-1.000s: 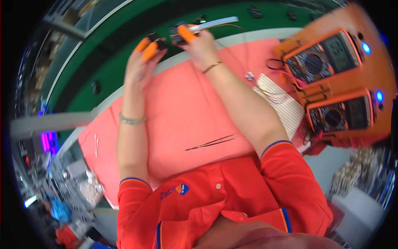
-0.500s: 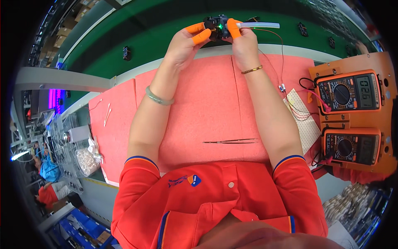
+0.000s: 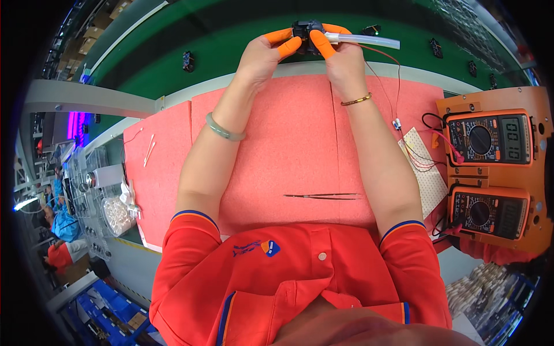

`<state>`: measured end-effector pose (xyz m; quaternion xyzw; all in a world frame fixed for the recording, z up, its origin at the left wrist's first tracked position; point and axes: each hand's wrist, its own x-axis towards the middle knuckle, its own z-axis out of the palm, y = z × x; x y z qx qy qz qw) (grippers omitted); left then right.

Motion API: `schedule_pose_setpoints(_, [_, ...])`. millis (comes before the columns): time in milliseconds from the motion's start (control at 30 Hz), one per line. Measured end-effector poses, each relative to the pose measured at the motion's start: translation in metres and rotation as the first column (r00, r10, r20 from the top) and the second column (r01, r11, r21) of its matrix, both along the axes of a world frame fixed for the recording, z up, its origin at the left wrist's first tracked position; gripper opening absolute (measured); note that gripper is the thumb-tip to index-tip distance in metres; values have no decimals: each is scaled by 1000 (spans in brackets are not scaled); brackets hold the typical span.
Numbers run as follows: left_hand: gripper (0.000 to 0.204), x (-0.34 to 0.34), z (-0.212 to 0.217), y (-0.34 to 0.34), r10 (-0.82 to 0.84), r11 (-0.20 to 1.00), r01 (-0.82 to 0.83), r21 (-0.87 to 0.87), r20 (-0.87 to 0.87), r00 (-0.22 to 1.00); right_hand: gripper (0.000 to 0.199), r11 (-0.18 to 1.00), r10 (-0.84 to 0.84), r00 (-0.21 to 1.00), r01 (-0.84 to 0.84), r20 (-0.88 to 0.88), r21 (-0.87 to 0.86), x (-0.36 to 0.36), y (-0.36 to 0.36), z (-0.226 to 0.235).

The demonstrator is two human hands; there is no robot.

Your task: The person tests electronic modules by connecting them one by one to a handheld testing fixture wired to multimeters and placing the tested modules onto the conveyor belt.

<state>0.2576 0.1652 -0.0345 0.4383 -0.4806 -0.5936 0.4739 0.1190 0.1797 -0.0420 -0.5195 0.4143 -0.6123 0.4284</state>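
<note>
Holding one small black boxy electronic device [image 3: 307,30] with both hands, against the backdrop of a long green belt-like surface [image 3: 242,55] past the far edge of a tabletop covered in pink foam [image 3: 277,144]. Closing left hand [image 3: 259,62] on the device's left side, pinching with two digits in orange finger cots. Closing right hand [image 3: 347,68] on its right side, pressing with an orange-cotted thumb and curling another orange-cotted finger behind. Including one translucent pale tube [image 3: 372,41], projecting rightward from beside the right thumb; whether gripping or merely touching it, unable to tell. Also including one thin red-brown wire [image 3: 399,75], looping down toward a small white connector [image 3: 396,124]. Listing on the pink foam: one pair of slim dark metal tweezers [image 3: 323,196], lying between the forearms; two white cotton swabs [image 3: 149,151], lying at left; one white dotted sheet [image 3: 426,193], lying near the right forearm. Listing at far right: two orange-framed multimeters [image 3: 488,138], mounting one nearer than the other on an orange panel [image 3: 540,176].
</note>
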Motion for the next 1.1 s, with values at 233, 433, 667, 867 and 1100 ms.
schedule_pose_setpoints(233, [26, 10, 7, -4, 89, 984, -92, -150, -24, 996, 21, 995, -30, 893, -18, 449, 102, -21, -10, 2])
schedule_pose_setpoints(433, [32, 3, 26, 13, -233, 961, 152, -233, -376, 897, 19, 947, -92, 895, -56, 435, 315, -16, -10, -6])
schedule_pose_setpoints(667, [29, -11, 24, 13, -258, 963, 244, -116, -663, 702, 22, 947, -178, 841, 5, 511, 322, -24, -13, -10])
schedule_pose_setpoints(867, [30, -26, 14, -9, -133, 979, 200, 43, -610, 781, 22, 961, -244, 774, 111, 585, 255, -32, -21, -14])
schedule_pose_setpoints(1100, [37, -51, -20, -57, 201, 919, 134, -371, 733, 649, 22, 956, -292, 743, 249, 602, 156, -37, -21, -12])
